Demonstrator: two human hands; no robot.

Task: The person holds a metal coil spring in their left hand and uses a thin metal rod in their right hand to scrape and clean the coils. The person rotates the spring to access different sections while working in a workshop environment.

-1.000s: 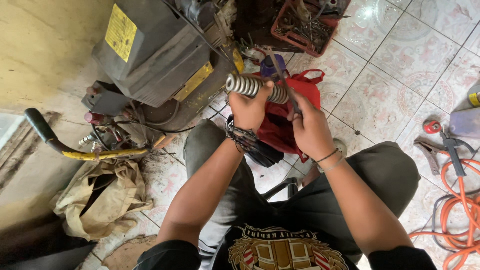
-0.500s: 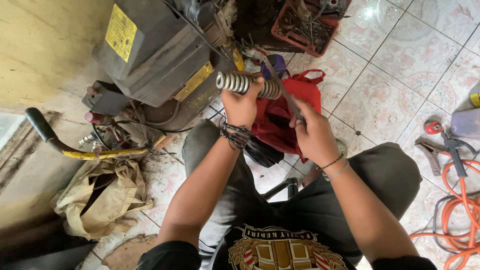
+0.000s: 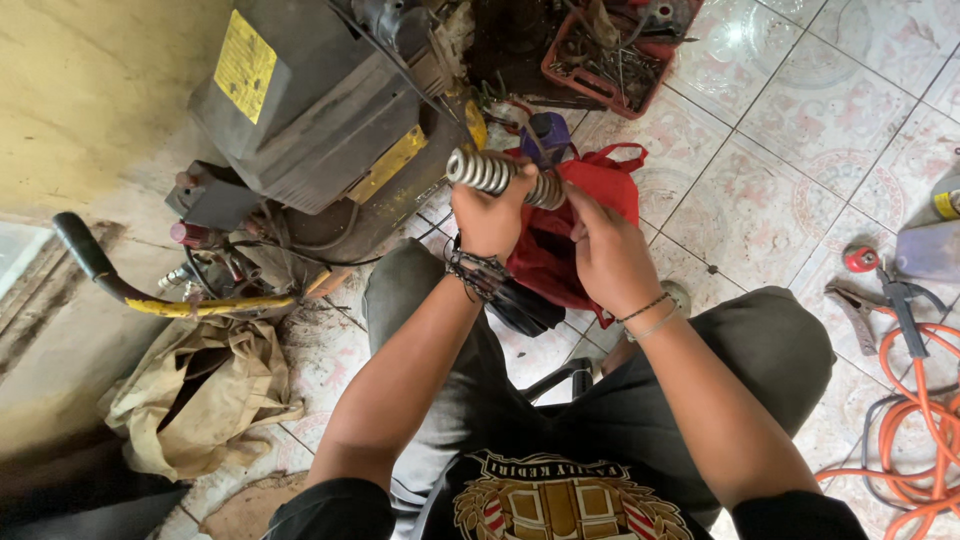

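Observation:
A silver coil spring [image 3: 490, 172] lies crosswise in front of me, above my lap. My left hand [image 3: 490, 215] is closed around its middle, with dark bracelets at the wrist. My right hand [image 3: 605, 255] grips the spring's right end with the fingertips, thin bands on its wrist. Just behind the hands a red cloth bag [image 3: 590, 190] sits on the tiled floor. My legs in dark trousers are folded underneath.
A dark compressor-like machine [image 3: 310, 110] with a yellow label stands at upper left, its curved handle [image 3: 100, 270] over a tan cloth [image 3: 200, 390]. A red tray of tools [image 3: 615, 50] sits behind. Orange hose [image 3: 920, 460], pliers [image 3: 865, 305] and a bottle [image 3: 930, 240] lie right.
The spring and both hands have shifted slightly toward me and left. My right hand has moved up from below to grasp the spring's right end.

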